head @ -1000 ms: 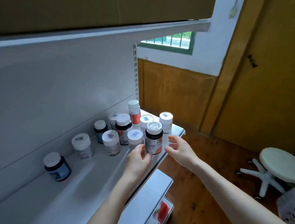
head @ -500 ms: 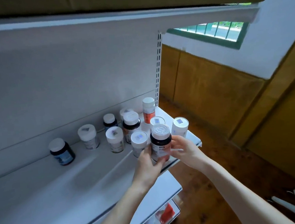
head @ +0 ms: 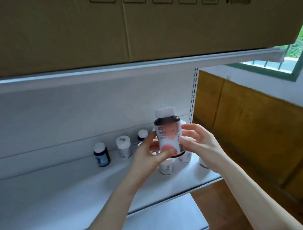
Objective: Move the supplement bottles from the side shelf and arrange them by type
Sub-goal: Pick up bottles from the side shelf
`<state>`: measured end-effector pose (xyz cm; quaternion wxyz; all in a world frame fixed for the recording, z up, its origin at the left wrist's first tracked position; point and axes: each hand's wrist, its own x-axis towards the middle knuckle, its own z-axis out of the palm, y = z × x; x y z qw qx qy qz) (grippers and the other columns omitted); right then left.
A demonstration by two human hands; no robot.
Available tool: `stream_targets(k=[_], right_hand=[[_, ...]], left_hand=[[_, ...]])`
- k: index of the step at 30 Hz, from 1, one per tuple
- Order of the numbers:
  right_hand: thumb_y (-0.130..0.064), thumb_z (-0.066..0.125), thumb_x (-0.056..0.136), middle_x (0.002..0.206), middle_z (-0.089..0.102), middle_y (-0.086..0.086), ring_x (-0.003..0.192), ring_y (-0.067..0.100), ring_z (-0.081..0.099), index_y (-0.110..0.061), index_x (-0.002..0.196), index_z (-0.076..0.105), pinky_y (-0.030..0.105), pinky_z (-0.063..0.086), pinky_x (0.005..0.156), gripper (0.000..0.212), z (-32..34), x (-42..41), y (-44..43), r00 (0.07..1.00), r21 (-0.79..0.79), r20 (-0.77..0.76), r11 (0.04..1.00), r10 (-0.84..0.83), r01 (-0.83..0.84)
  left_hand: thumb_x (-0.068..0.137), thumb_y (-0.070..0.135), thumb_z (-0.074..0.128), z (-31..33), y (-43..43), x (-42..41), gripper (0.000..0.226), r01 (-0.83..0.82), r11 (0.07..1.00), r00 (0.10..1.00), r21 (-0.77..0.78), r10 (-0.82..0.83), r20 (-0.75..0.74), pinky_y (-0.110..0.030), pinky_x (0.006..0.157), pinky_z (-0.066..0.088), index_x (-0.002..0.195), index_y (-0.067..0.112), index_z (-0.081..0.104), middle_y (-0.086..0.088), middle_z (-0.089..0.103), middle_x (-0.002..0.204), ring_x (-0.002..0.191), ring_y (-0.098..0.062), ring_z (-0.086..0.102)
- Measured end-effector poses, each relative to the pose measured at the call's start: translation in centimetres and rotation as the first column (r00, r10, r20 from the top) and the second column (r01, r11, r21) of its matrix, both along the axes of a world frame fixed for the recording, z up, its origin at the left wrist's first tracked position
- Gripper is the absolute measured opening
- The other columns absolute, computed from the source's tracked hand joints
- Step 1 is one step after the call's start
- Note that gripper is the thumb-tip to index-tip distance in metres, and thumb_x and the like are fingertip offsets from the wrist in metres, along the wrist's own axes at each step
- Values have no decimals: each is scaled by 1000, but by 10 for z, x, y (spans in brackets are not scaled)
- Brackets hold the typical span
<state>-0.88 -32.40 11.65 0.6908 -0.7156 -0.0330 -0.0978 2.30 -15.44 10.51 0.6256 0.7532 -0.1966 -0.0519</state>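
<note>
Grip: your left hand (head: pixel 146 155) pinches the base of the dark bottle (head: pixel 168 137), thumb across its label; your right hand (head: pixel 198 142) curls round the other side. Item: white-capped, upright, now lifted clear of the shelf (head: pixel 62 190), where half a second ago it stood in the cluster. Remaining: blue-label bottle (head: pixel 101 155), white bottle (head: pixel 124 147), others behind your hands. Status: label faces you; placing by type still to do

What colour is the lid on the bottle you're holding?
The bottle has a white lid; head view shows it.
</note>
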Motion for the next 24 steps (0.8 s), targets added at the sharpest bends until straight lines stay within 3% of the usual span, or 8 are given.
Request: stream_targets(k=[2, 7, 14, 18, 20, 24], right_hand=[[-6, 62, 83, 98, 68, 2, 80, 5, 69, -18, 106, 57, 19, 55, 66, 27, 1, 2, 8, 999, 13, 5, 999, 41, -41], [-11, 64, 81, 103, 68, 4, 86, 11, 69, -24, 105, 58, 26, 58, 75, 28, -5, 7, 30, 991, 41, -6, 991, 131, -130], [-14, 66, 80, 108, 68, 9, 90, 21, 66, -25, 105, 58, 38, 52, 81, 28, -10, 19, 92, 954, 57, -42, 954, 298, -296], [-18, 68, 77, 111, 67, 9, 93, 20, 67, -24, 105, 57, 32, 56, 80, 31, -8, 24, 147, 917, 34, -46, 918, 397, -396], [-15, 69, 77, 112, 66, 10, 98, 21, 66, -21, 107, 57, 35, 56, 84, 33, -7, 26, 180, 893, 36, -41, 894, 448, -447], [-5, 62, 83, 105, 68, 2, 91, 9, 67, -24, 103, 58, 24, 57, 77, 28, -6, 20, 262, 831, 30, -25, 831, 555, -555]], left_hand=[[61, 33, 70, 3, 10, -4, 46, -25, 1000, 1000, -19, 25, -10, -24, 75, 52, 106, 29, 60, 6, 69, 95, 86, -2, 63], [61, 27, 70, 8, 32, -18, 45, -92, 994, 996, -55, 91, -24, -6, 70, 46, 105, 24, 60, 5, 69, 93, 78, 6, 60], [57, 23, 73, 3, 91, -40, 40, -311, 944, 949, -110, 303, -85, -9, 69, 50, 93, 33, 57, 7, 68, 89, 76, 0, 64], [65, 12, 78, 3, 143, -56, 54, -418, 902, 907, -107, 409, -98, -7, 63, 48, 111, 28, 55, 6, 66, 91, 72, 6, 64], [64, 15, 79, 5, 173, -66, 62, -478, 873, 877, -101, 469, -102, -7, 64, 48, 119, 26, 53, 1, 67, 97, 79, 1, 65], [70, 12, 77, 7, 245, -94, 57, -596, 798, 803, -92, 592, -74, -10, 69, 50, 121, 24, 53, -6, 66, 100, 87, -11, 65]])
